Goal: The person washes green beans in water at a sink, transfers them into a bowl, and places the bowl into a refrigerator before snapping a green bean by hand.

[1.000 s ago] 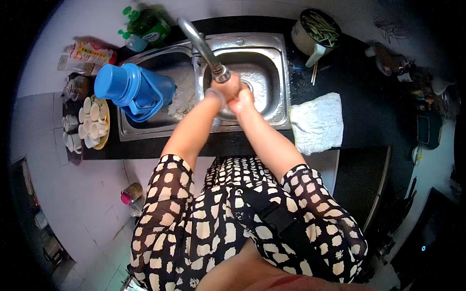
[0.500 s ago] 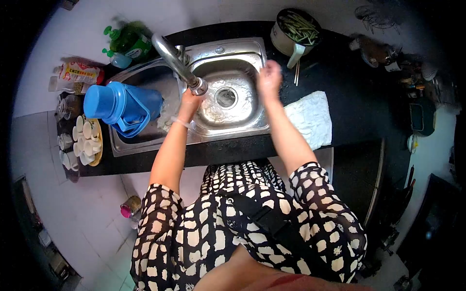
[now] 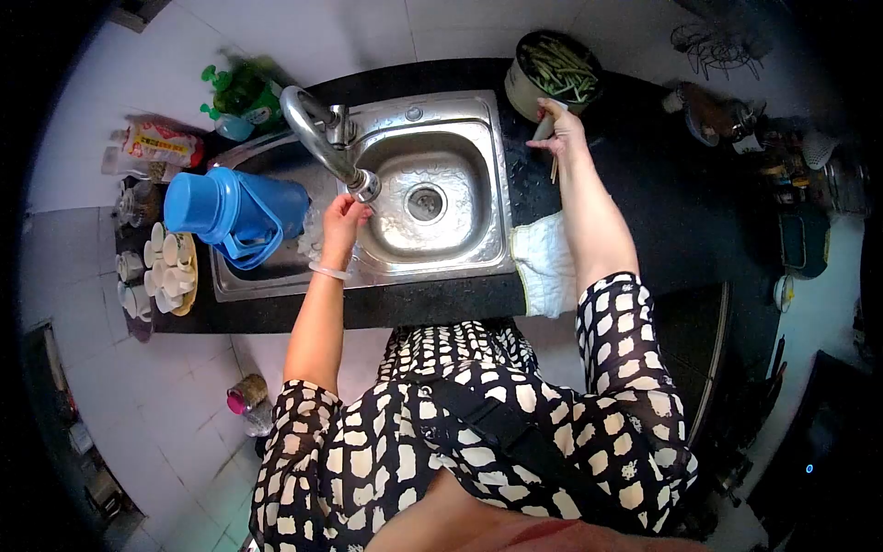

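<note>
My right hand (image 3: 563, 135) is wrapped round the light handle (image 3: 550, 124) of a cream-coloured pot (image 3: 526, 92), its thumb stuck out to the left. Long green beans (image 3: 561, 66) fill the pot. Chopsticks (image 3: 554, 170) show in part beneath my right hand. My left hand (image 3: 342, 225), with a pale bangle at the wrist, hovers just below the chrome tap's spout (image 3: 366, 186), at the left edge of the sink basin (image 3: 451, 156). Its fingers are curled together, and nothing shows in them. A white cloth (image 3: 543, 262) lies on the counter under my right forearm.
A blue thermos flask (image 3: 267, 212) lies over the left basin. Left of it are white cups (image 3: 170, 271) on a tray and a red-and-yellow packet (image 3: 161, 143). Green pump bottles (image 3: 248, 97) stand behind the sink. Jars and utensils (image 3: 791, 166) line the right side.
My right hand has moved from beside the basin to the pot's handle and taken hold of it. My left hand has drawn slightly back from under the spout.
</note>
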A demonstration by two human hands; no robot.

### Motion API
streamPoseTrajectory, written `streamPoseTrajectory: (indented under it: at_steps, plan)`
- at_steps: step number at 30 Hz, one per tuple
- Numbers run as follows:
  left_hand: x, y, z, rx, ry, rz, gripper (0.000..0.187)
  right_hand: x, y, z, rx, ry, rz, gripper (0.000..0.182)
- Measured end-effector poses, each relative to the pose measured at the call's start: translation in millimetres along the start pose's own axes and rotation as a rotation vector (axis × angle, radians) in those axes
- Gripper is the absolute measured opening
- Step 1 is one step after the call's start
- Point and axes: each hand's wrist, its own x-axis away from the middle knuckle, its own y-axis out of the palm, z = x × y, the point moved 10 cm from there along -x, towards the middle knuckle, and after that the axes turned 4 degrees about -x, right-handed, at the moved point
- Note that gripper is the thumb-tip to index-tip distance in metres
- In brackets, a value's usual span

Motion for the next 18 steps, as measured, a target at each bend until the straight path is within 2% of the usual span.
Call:
streamPoseTrajectory:
  at_steps: [5, 10, 13, 15, 18]
  plan:
    - [9, 5, -23, -0.046, -0.014, -0.06, 0.013, 48, -26, 16, 0.016, -0.163, 0.06, 0.038]
    - [21, 14, -34, -0.107, 0.016, -0.112, 0.015, 113, -36, 41, 0.008, -0.206, 0.073, 0.033]
    - [32, 46, -18, -0.218, 0.221, -0.213, 0.016, 139, -38, 53, 0.078, -0.214, 0.089, 0.029]
    - [51, 80, 17, -0.445, 0.332, -0.29, 0.017, 152, -39, 63, 0.14, -0.204, 0.057, 0.024]
    - [103, 120, 120, -0.546, 0.835, -0.246, 0.019, 168, -32, 67, 0.287, -0.322, -0.017, 0.026]
